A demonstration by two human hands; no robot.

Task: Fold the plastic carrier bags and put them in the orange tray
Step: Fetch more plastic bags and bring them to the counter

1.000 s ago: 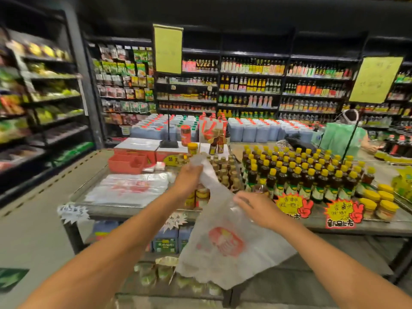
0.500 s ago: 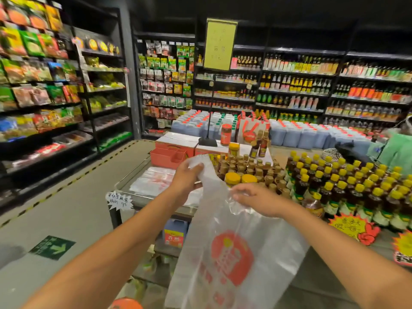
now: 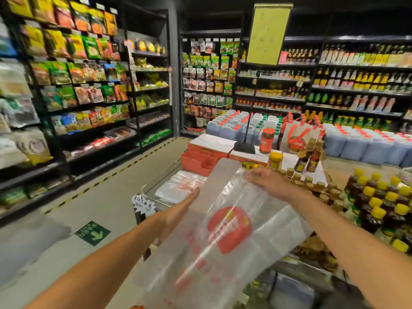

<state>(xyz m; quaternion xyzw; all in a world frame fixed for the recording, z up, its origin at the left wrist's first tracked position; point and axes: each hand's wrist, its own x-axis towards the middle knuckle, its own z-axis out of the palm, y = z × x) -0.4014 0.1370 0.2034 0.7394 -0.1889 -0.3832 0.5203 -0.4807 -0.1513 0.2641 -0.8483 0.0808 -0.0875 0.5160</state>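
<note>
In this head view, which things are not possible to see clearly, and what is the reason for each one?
All in the head view:
translucent plastic carrier bag with red round print: lower end cut off by the bottom edge, lettering motion-blurred.
left hand: part of it hidden behind the bag.
right hand: fingertips of its grip blurred.
orange plastic tray: near corner covered by the bag, contents unclear.
yellow hanging sign: writing blurred.

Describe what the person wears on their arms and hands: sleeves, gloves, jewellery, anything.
Both forearms are bare as far as the picture's edge: no sleeves show. The right hand has no glove, watch or bracelet. The left hand likewise wears nothing visible, though the carrier bag partly hides it. Blur leaves rings uncertain.
</note>
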